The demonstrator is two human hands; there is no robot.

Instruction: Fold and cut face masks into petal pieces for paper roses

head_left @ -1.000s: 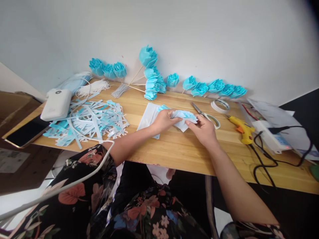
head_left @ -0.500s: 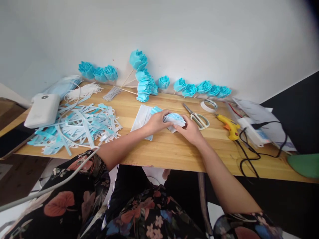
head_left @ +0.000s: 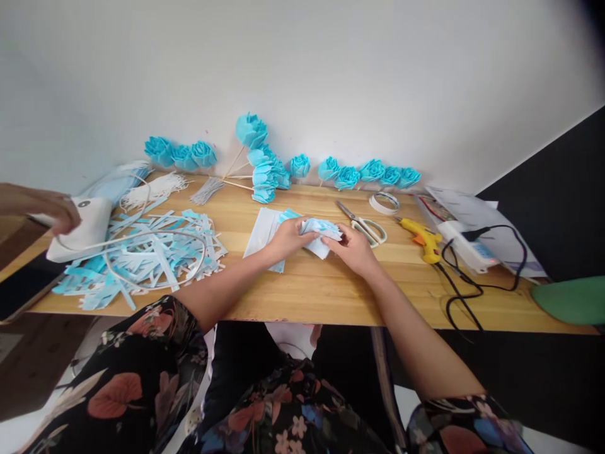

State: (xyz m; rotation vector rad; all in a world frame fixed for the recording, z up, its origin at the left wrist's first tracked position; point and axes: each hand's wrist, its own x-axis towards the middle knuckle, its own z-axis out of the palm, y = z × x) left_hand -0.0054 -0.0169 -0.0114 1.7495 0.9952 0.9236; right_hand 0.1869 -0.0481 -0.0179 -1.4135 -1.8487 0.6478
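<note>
Plainly, in the head view, we pinch a layered blue-and-white bundle, our left hand gripping its left side and our right hand its right, over the tabletop between near and far edges, our forearms slanting inward across the near one.

another person's hand now in at the frame's left edge, over your white device, white cable off your left sleeve, looped over the strips
</note>
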